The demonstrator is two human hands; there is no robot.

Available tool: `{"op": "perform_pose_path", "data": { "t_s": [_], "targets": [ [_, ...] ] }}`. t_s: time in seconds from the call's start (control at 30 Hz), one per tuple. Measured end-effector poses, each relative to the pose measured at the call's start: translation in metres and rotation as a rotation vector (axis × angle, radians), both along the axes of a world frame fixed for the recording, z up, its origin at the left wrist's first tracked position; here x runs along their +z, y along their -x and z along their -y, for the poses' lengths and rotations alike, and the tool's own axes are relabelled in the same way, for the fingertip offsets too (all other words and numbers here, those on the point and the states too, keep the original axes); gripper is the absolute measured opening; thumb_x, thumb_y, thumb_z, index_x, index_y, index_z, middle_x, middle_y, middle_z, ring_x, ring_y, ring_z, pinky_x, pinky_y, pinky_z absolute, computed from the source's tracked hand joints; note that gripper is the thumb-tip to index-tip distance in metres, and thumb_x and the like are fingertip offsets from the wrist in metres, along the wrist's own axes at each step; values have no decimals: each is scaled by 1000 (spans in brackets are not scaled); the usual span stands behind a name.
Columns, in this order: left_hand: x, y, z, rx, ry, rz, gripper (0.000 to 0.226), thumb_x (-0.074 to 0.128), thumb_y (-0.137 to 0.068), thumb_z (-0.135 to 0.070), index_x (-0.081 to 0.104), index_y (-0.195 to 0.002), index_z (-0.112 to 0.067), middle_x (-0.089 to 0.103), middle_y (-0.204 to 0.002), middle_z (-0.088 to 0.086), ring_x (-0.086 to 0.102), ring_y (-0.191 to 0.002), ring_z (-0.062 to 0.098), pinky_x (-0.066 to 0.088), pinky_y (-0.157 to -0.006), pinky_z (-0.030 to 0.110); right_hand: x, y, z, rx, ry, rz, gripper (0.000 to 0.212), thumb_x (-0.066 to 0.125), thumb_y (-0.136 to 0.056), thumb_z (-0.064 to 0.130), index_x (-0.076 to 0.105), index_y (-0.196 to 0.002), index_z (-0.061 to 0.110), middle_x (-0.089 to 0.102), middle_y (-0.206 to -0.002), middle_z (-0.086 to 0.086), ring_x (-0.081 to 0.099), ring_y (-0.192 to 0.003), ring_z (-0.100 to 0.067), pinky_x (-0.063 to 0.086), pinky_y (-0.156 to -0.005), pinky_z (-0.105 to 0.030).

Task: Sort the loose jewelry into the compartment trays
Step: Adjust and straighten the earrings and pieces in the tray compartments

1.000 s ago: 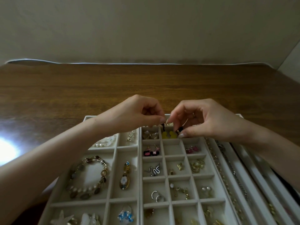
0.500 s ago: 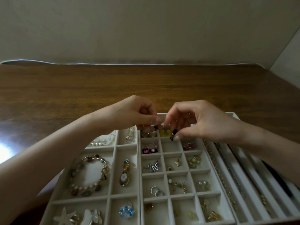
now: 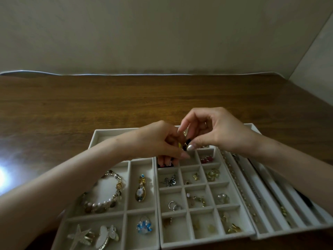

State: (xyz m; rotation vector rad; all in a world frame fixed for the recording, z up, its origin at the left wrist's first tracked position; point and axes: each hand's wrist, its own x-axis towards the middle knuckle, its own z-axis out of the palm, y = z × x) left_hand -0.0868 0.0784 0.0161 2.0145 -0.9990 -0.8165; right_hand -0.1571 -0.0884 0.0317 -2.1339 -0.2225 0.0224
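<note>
Dark wooden tabletop point(image 3: 126, 105) carries three pale trays along its near edge, likely kept close for short reaches: a wide-celled tray point(image 3: 115, 131), a small-grid tray point(image 3: 207, 241) and a long-channel tray point(image 3: 270, 195). Over the small-grid tray's far end, the left hand point(image 3: 158, 141) and right hand point(image 3: 221, 134) meet with fingers curled, both pinching a tiny dark earring point(image 3: 186, 144), probably so that a slip would drop it into the tray.

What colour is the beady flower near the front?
The beady flower is blue and white; the head view shows it.

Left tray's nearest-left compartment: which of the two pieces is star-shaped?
The clear pointed star lying on the left; the pale piece beside it on the right has rounded, butterfly-like wings.
</note>
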Motion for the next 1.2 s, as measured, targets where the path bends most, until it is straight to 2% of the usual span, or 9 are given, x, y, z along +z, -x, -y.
{"op": "perform_pose_path", "data": {
  "t_s": [0.27, 0.4, 0.53, 0.63, 0.73, 0.8, 0.9, 1.07, 1.2],
  "targets": [
    [-6, 3, 2, 75, -28, 153, 17, 64, -86, -23, 69, -88, -7, 63, -56, -6, 51, -44, 2, 39, -45, 11, -6, 2, 1, -49, 42, -1, 33, 77, -66, -10, 68, -84, 17, 67, -70, 1, 66, -69, -9, 54, -66, -19],
    [-11, 3, 3, 60, -40, 298, 16, 64, -86, -26, 71, -86, -12, 65, -61, -4, 54, -47, 1, 45, -51, 14, -9, 4, 1, -69, 59, -37, 30, 75, -69, -8, 68, -84, 17, 69, -75, -3, 67, -70, -9, 53, -65, -18],
    [-11, 7, 4, 28, -108, 464, 18, 61, -87, -29, 73, -93, -17, 70, -72, -3, 61, -61, 4, 47, -62, 17, -14, 5, 2, -84, 72, -47, 30, 77, -68, -6, 66, -83, 18, 71, -79, -5, 69, -74, -11, 57, -69, -26],
    [-11, 10, 5, 23, -126, 553, 18, 60, -88, -32, 73, -93, -21, 70, -76, -3, 56, -64, 4, 43, -64, 17, -16, 6, 1, -78, 98, -46, 30, 78, -67, -4, 65, -84, 17, 70, -81, -3, 69, -77, -11, 58, -72, -30],
    [-12, 12, 6, 38, -125, 606, 17, 60, -88, -32, 73, -93, -22, 69, -76, -1, 55, -67, 9, 44, -68, 23, -15, 9, 2, -79, 136, -28, 30, 79, -67, -1, 64, -85, 17, 70, -81, -2, 68, -76, -8, 56, -71, -24],
    [-13, 14, 6, 42, -129, 637, 17, 60, -88, -31, 73, -91, -19, 67, -75, -3, 55, -65, 8, 44, -66, 21, -16, 11, 2, -85, 176, -19, 29, 80, -67, 2, 64, -85, 19, 70, -80, 1, 67, -74, -6, 55, -67, -21],
    [-14, 16, 7, 55, -125, 670, 13, 61, -87, -29, 72, -88, -20, 61, -72, -8, 50, -62, 4, 40, -62, 17, -21, 10, 0, -102, 229, -6, 29, 81, -68, 4, 63, -83, 22, 70, -80, 3, 66, -74, -4, 56, -68, -26],
    [-16, 16, 7, 58, -132, 707, 9, 62, -86, -27, 69, -86, -20, 56, -73, -10, 49, -67, 7, 43, -66, 22, -21, 9, -3, -127, 242, -2, 29, 80, -68, 1, 62, -79, 21, 68, -77, 2, 66, -71, -6, 57, -65, -27],
    [-18, 14, 8, 62, -138, 722, 10, 62, -85, -27, 68, -88, -20, 63, -78, -5, 48, -68, 10, 47, -68, 26, -22, 8, -9, -139, 369, 49, 34, 77, -68, -2, 59, -76, 25, 65, -75, 7, 63, -68, -4, 55, -60, -27]
  ]
}}
